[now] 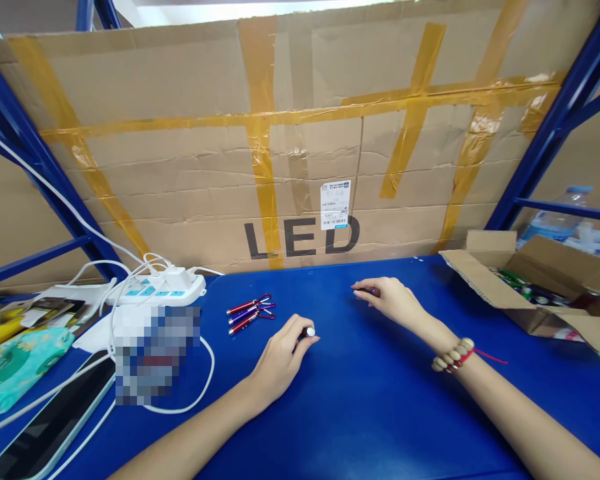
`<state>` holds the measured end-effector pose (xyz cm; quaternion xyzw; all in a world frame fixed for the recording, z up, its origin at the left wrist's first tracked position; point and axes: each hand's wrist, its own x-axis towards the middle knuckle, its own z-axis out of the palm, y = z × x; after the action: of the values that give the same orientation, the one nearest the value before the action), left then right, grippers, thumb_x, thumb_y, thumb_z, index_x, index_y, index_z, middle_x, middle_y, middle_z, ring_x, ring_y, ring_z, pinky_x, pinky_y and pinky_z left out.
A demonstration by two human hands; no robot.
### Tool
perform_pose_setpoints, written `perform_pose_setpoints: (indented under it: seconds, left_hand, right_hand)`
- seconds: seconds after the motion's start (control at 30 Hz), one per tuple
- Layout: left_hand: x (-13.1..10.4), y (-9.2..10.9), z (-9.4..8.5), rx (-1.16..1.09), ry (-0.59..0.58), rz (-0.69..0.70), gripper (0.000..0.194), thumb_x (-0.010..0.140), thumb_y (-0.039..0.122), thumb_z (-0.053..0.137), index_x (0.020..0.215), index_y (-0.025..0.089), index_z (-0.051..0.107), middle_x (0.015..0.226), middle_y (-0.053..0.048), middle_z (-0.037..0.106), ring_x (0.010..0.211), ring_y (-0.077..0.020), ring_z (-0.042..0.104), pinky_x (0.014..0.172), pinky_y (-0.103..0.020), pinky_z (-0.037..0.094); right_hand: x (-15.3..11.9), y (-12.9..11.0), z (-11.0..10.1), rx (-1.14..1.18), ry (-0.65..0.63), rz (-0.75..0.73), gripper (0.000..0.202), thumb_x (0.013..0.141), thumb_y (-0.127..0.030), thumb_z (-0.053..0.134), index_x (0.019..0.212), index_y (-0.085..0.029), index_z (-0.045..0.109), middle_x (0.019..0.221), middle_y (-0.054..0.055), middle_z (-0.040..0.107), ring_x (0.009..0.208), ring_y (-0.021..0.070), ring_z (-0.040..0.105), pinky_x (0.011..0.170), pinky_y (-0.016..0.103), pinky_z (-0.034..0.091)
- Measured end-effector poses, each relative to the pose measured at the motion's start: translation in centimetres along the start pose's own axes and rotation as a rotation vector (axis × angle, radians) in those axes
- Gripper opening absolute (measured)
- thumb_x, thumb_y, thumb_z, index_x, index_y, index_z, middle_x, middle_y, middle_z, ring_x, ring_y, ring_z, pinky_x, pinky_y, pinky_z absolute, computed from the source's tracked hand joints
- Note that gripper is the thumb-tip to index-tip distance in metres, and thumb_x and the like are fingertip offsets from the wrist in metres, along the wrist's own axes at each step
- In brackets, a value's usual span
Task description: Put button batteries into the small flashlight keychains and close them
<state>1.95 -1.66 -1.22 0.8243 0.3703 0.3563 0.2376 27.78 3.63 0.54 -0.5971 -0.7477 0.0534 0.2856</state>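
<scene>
My left hand [283, 353] is closed around a small dark cylindrical item [309, 332] whose round white end faces up, low over the blue surface [350, 413]. Further right, my right hand [393, 300] pinches a small dark object [373, 291], mostly hidden by the fingers. Three small metal flashlights with carabiner clips lie side by side left of my left hand: a red one [241, 307], a purple one [250, 313] and another red one [243, 325].
An open cardboard box [490, 283] with several small cylinders stands at right. At left are a white power strip [195, 288] with cables, a phone [60, 413] and a teal packet [30, 367]. A large cardboard sheet [180, 180] stands behind, between blue posts.
</scene>
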Motion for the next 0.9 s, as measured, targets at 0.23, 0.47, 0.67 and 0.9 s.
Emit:
perform_pose_setpoints:
  seconds: [0.23, 0.47, 0.67, 0.9]
  left_hand:
    - [0.0, 0.1, -0.1, 0.026, 0.015, -0.012, 0.013, 0.092, 0.026, 0.043, 0.088, 0.02, 0.053, 0.084, 0.0, 0.056, 0.073, -0.0125, 0.053, 0.068, -0.022, 0.04]
    - [0.4, -0.1, 0.0, -0.025, 0.045, -0.048, 0.01, 0.092, 0.022, 0.04, 0.088, 0.02, 0.049, 0.081, 0.0, 0.055, 0.074, -0.0123, 0.053, 0.072, -0.022, 0.041]
    - [0.3, -0.2, 0.0, 0.027, -0.003, -0.085, 0.012, 0.092, 0.026, 0.04, 0.091, 0.021, 0.051, 0.086, 0.0, 0.06, 0.077, -0.0141, 0.057, 0.073, -0.024, 0.042]
    - [0.1, -0.2, 0.1, 0.038, -0.023, 0.024, 0.019, 0.093, 0.026, 0.037, 0.095, 0.02, 0.055, 0.095, -0.004, 0.064, 0.087, -0.0167, 0.058, 0.081, -0.028, 0.044]
  right_hand:
    - [-0.3, -0.1, 0.5, -0.066, -0.093, -0.05, 0.014, 0.076, -0.028, 0.059, 0.082, -0.029, 0.072, 0.08, -0.001, 0.071, 0.068, 0.0186, 0.064, 0.051, 0.025, 0.041]
    - [-0.5, -1.1, 1.2, -0.016, -0.174, -0.118, 0.015, 0.076, -0.025, 0.061, 0.086, -0.03, 0.072, 0.083, -0.002, 0.07, 0.071, 0.0185, 0.063, 0.056, 0.026, 0.043]
    - [-1.0, -3.9, 0.6, 0.268, -0.166, -0.186, 0.019, 0.08, -0.038, 0.06, 0.086, -0.024, 0.071, 0.085, 0.0, 0.071, 0.077, 0.0164, 0.063, 0.069, 0.027, 0.047]
    - [-2.5, -7.3, 0.6, 0.649, -0.187, -0.247, 0.017, 0.077, -0.036, 0.066, 0.078, -0.02, 0.072, 0.081, 0.004, 0.068, 0.073, 0.016, 0.063, 0.06, 0.026, 0.046]
